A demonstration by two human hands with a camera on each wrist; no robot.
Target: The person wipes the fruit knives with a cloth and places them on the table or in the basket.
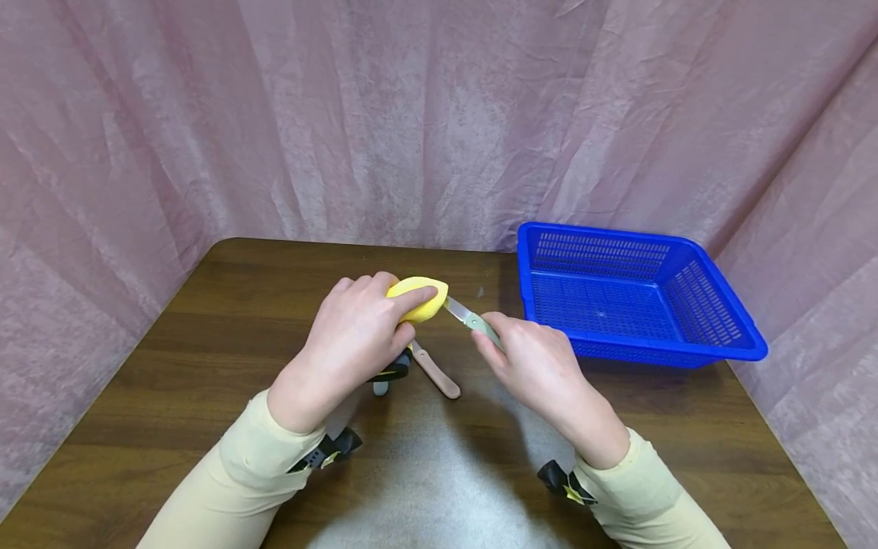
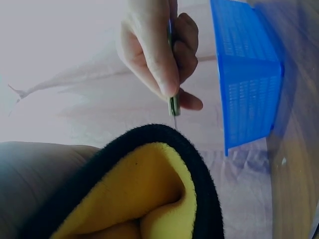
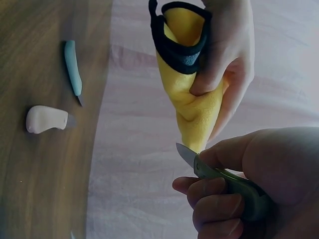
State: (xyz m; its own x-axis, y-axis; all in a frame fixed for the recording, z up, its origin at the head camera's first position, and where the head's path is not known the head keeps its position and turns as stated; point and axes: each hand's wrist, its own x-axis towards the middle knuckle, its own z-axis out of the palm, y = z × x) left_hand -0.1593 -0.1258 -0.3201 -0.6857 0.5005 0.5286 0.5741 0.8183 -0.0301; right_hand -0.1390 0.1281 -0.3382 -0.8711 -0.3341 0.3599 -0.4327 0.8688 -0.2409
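My left hand (image 1: 357, 324) grips a yellow cloth (image 1: 418, 288) with black trim, bunched into a cone above the table. Its wide, black-edged end (image 2: 194, 174) gapes open in the left wrist view, showing yellow inside. In my right hand (image 1: 538, 358) is a small knife (image 3: 234, 194) with a green handle, held with the thumb near the base of the blade. The bare blade meets the narrow tip of the cloth. Below, a knife with a pale pink handle (image 1: 437, 374) lies on the table, beside one with a light blue handle (image 3: 73, 69).
A blue plastic basket (image 1: 645, 348) with slotted sides stands at the right rear of the brown wooden table (image 1: 171, 381). Pink curtains (image 1: 411, 114) hang behind the table and along its sides.
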